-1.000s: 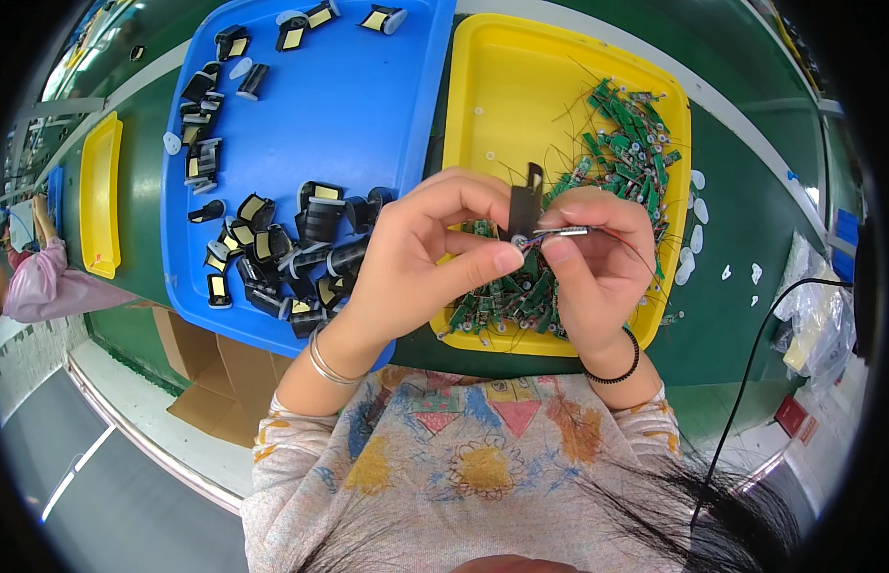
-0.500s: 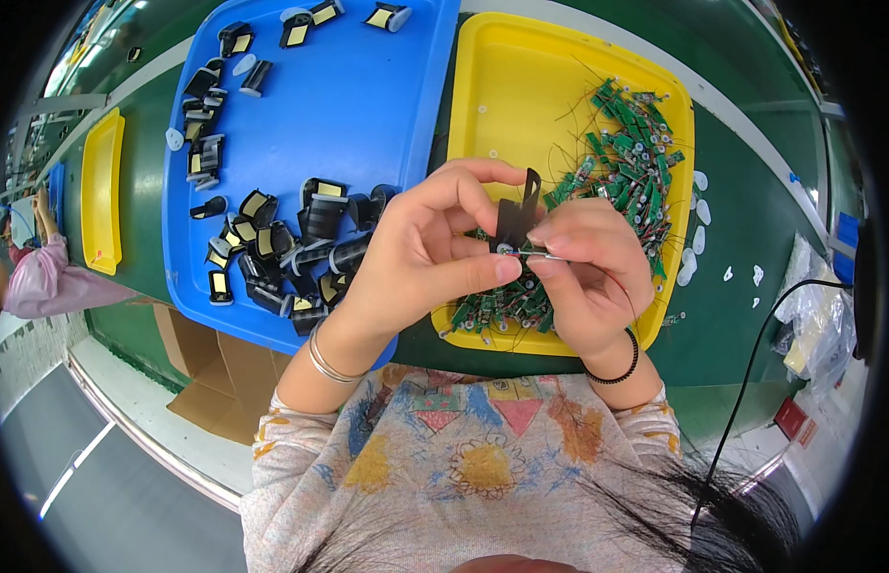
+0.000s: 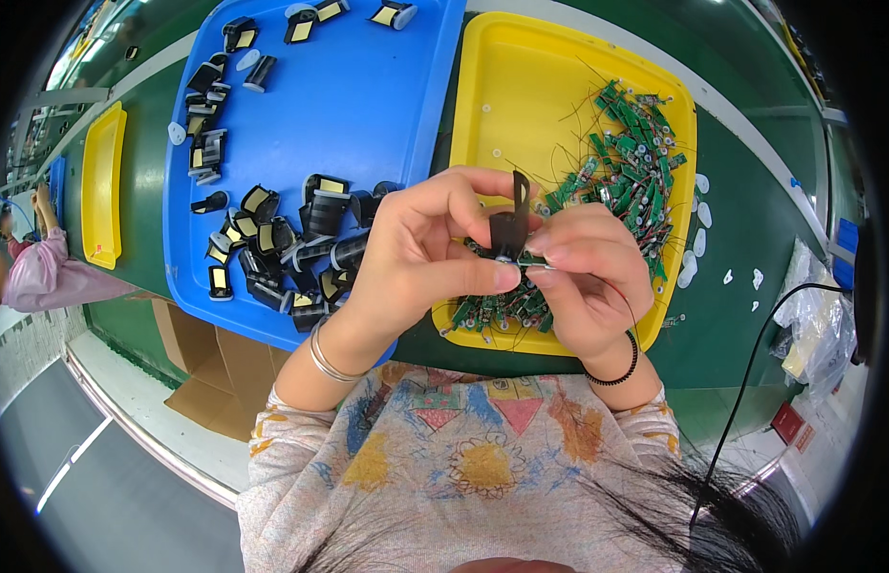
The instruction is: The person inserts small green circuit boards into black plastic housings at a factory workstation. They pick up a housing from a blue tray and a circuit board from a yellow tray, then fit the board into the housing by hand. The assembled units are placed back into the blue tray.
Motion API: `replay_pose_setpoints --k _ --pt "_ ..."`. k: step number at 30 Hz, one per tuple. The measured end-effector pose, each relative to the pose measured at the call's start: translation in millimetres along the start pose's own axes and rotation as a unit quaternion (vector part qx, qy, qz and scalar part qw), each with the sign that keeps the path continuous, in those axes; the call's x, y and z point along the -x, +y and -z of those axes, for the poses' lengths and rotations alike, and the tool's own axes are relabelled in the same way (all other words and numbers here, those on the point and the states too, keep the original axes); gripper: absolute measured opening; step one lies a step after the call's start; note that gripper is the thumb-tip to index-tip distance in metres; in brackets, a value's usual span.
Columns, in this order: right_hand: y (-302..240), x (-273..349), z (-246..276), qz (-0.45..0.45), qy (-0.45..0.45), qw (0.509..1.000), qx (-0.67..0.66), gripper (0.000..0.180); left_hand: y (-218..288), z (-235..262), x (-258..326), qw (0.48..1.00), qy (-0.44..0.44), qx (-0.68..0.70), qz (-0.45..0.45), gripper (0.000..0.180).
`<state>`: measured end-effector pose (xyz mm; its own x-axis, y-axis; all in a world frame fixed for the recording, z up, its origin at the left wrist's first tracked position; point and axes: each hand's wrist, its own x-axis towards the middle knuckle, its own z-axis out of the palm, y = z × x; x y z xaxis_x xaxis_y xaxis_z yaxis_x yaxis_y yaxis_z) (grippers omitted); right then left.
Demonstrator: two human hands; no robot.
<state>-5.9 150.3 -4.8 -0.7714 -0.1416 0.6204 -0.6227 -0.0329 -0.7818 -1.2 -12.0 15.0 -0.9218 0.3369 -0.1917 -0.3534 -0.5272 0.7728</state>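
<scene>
I see the left hand point(image 3: 411, 248) gripping a black part point(image 3: 505, 233), the right hand point(image 3: 599, 256) pinching a green board point(image 3: 533, 261); a blue tray point(image 3: 330, 105) lies left.

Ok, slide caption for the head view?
Left hand holds a black part, right hand a wired green board, above a yellow tray of boards.

- electronics assembly workshop, pretty clearly
- yellow tray point(image 3: 521, 76) of circuit boards point(image 3: 645, 162), two o'clock
- blue tray point(image 3: 339, 95) of black parts point(image 3: 325, 212), ten o'clock
- co-worker point(image 3: 60, 275) by the green desk point(image 3: 143, 201), nine o'clock
</scene>
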Motion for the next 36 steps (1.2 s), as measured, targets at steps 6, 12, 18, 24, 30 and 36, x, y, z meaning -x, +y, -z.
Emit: replay_pose_setpoints --k 6,12,18,24,30,36 --pt "0.6 1.5 -0.7 -0.031 0.025 0.999 -0.007 0.019 -2.2 1.1 -4.4 1.0 -0.016 -0.019 0.0 0.024" --pt "-0.7 2.2 0.1 -0.059 0.011 0.998 -0.019 0.02 -3.3 3.9 -4.7 0.998 -0.017 -0.053 -0.02 0.023" --pt "5.3 3.3 14.2 -0.103 0.067 0.981 -0.149 0.058 -1.2 9.6 -4.7 0.981 0.056 -0.159 -0.096 0.021" --pt "4.1 -19.2 31.8 -0.041 -0.031 0.981 0.185 0.037 -3.8 12.8 -6.6 0.969 0.076 -0.185 -0.148 0.018" --pt "-0.4 -15.9 11.0 -0.035 -0.141 0.963 0.227 0.021 -3.4 9.3 -6.5 0.976 0.052 -0.193 -0.083 0.021" --pt "2.8 -15.3 11.4 -0.035 -0.091 0.977 0.191 0.014 -5.2 11.6 -11.3 0.964 -0.017 -0.248 -0.093 0.028"
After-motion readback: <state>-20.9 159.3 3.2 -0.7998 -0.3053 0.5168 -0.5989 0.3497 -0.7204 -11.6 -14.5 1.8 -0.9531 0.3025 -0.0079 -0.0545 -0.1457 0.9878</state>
